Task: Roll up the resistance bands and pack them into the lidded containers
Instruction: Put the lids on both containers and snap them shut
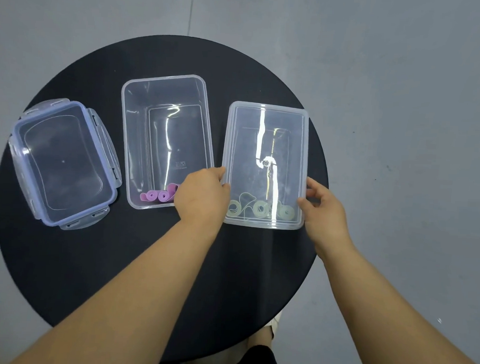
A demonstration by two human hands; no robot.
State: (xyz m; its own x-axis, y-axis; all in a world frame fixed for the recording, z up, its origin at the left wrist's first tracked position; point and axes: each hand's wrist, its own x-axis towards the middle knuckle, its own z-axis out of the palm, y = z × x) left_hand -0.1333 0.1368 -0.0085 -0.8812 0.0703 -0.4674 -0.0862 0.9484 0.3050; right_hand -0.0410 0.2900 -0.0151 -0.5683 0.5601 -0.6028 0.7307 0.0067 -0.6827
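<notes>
A clear rectangular container (pixel 267 122) on the right of the round table has a flat clear lid on top, and rolled pale green bands (pixel 259 209) show through it at the near end. My left hand (pixel 202 192) grips the lid's near left edge. My right hand (pixel 321 210) holds its near right edge with thumb and fingers. A second clear container (pixel 165 96) stands open in the middle, with rolled purple bands (pixel 157 196) at its near end, partly hidden by my left hand.
A clip-lock lid with a blue seal (pixel 63 163) lies at the table's left. The black round table (pixel 160 274) stands on a grey floor; its right edge runs close to the lidded container. My knees show below the table's near edge.
</notes>
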